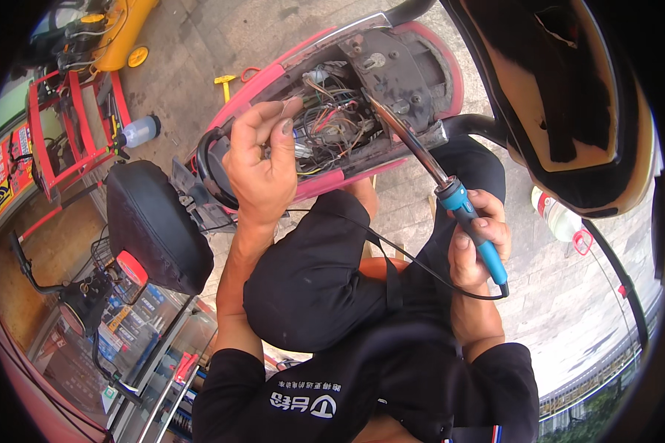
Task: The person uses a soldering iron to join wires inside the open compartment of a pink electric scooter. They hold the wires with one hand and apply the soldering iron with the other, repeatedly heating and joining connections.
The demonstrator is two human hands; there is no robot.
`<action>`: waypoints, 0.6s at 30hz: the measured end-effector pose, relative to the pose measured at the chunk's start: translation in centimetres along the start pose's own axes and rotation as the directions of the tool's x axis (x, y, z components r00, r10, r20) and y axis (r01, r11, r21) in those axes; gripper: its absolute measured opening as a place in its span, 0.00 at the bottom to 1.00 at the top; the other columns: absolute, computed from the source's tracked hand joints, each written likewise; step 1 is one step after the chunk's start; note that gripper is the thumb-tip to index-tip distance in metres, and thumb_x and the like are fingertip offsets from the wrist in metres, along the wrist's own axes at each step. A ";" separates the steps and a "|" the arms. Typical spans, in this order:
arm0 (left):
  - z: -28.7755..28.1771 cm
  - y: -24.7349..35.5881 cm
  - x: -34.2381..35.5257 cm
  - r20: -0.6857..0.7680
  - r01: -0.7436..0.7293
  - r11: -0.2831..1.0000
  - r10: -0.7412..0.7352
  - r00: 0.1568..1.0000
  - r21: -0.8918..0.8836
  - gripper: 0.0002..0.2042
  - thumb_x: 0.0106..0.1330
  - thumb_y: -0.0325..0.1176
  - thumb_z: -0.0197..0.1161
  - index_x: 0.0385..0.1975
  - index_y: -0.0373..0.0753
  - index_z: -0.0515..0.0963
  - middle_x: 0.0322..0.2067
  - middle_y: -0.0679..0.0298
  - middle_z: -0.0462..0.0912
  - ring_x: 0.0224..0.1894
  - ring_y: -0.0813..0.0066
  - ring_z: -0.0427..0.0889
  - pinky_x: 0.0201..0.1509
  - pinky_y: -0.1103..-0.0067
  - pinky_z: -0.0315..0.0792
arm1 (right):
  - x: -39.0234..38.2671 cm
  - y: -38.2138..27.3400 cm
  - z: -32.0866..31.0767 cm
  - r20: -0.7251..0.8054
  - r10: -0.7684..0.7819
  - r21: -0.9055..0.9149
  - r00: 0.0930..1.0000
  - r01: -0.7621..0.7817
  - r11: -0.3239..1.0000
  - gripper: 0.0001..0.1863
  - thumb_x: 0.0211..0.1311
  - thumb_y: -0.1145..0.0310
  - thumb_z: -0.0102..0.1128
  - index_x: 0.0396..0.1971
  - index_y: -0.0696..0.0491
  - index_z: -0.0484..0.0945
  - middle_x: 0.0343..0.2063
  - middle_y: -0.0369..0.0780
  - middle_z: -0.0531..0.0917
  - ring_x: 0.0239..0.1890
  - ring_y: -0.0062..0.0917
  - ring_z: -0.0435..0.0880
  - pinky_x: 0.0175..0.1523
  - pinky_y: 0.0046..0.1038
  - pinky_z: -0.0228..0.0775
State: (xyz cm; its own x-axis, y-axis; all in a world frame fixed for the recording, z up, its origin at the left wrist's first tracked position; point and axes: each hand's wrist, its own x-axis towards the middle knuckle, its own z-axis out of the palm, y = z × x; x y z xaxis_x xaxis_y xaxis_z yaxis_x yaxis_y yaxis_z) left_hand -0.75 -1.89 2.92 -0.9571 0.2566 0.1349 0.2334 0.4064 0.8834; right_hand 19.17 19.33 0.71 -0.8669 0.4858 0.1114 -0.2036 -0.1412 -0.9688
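My right hand (480,247) is closed round the blue handle of a soldering iron (462,203). Its long metal shaft points up and left, the tip over the open body of a pink scooter (340,177). Inside that body lies a tangle of coloured wires (336,114). My left hand (262,159) is raised at the left of the wires, thumb and fingers pinched together. A thin strand seems to show at the fingertips, too fine to name for sure. From the iron's handle a black cord (428,269) loops left across my knees.
A yellow hammer (226,86) lies on the paved ground behind the scooter. At left stand a red metal frame (77,122), a black scooter seat (159,229) and a yellow tank (125,29). A large upturned seat (561,96) looms at right, near a plastic bottle (558,214).
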 end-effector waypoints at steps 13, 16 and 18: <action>-0.4 0.0 -0.2 0.018 -0.051 0.998 0.050 0.999 0.045 0.06 0.66 0.23 0.65 0.39 0.30 0.78 0.37 0.58 0.85 0.33 0.79 0.81 0.36 0.83 0.74 | 0.1 0.3 1.1 0.047 -0.002 -0.129 0.999 0.008 0.992 0.16 0.55 0.79 0.69 0.44 0.53 0.79 0.52 0.53 0.78 0.46 0.34 0.83 0.50 0.31 0.77; 0.2 -0.4 0.1 -0.008 -0.129 0.989 0.130 0.991 0.070 0.05 0.62 0.22 0.68 0.35 0.32 0.79 0.34 0.60 0.82 0.29 0.78 0.78 0.33 0.82 0.72 | 0.3 0.4 1.5 0.061 -0.035 -0.194 0.998 0.046 0.980 0.17 0.54 0.79 0.69 0.44 0.53 0.79 0.50 0.53 0.79 0.44 0.34 0.84 0.49 0.31 0.77; 0.6 -0.4 0.0 -0.017 -0.126 0.990 0.128 0.992 0.068 0.05 0.60 0.21 0.69 0.33 0.33 0.80 0.34 0.61 0.81 0.28 0.78 0.76 0.32 0.81 0.72 | 0.4 0.4 1.7 0.063 -0.045 -0.211 0.997 0.057 0.976 0.17 0.54 0.79 0.69 0.44 0.54 0.79 0.50 0.52 0.80 0.44 0.35 0.84 0.49 0.31 0.77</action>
State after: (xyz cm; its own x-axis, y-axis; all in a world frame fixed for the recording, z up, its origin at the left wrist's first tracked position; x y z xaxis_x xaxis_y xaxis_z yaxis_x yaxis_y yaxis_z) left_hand -0.73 -1.51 2.27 -0.9221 0.2916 0.2542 0.3636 0.4291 0.8268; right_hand 17.98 18.01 0.71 -0.8840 0.4362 0.1684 -0.1523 0.0719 -0.9857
